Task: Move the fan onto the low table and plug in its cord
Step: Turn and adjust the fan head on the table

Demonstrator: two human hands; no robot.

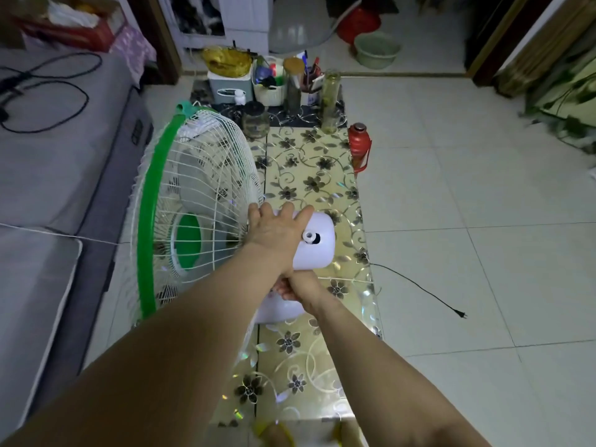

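Both bare forearms reach forward from the bottom of the view, crossing close together over the low table [322, 175] with its flower-patterned top. At the end of the left arm, the left hand [277, 227] lies palm-down with fingers spread and slightly curled over the white motor housing of the fan [193, 201], its fingertips touching the rear of the wire guard. Just below and nearer the person, the right hand [292, 287] is tucked under the left wrist and wrapped around the fan's white neck, clamped on it, though its fingers are mostly hidden. Left of both hands stands the fan's round cage with a green rim, over the table's left edge and tilted, the white base under the right hand resting on the tabletop. To the right of the hands, the black cord [416, 287] trails off the table's edge across the tiled floor, its plug [461, 314] lying loose on the tiles. Beyond the hands, a red flask [359, 146] stands by the table's right edge. No writing or brand can be read on the fan.
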